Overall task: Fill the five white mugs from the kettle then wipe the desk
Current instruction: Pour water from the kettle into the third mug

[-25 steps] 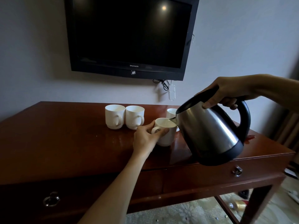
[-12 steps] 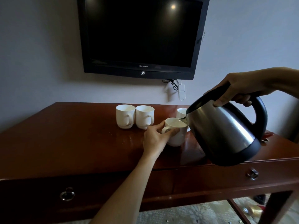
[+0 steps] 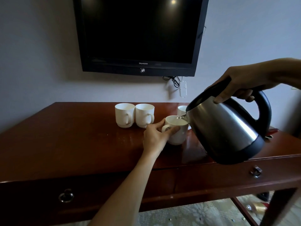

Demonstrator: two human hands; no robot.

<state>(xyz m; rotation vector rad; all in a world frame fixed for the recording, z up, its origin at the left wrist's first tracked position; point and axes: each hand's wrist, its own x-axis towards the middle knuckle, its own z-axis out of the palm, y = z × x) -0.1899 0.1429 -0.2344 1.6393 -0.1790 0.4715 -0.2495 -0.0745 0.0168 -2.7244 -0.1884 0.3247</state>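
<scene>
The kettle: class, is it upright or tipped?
Tipped. The kettle leans spout-down over the mug that the left hand holds; the right hand grips its handle.

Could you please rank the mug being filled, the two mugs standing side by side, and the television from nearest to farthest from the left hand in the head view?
1. The mug being filled, held by the left hand at its handle.
2. The right mug of the pair, just behind the hand.
3. The left mug of the pair, farther left.
4. The television, up on the wall.
</scene>
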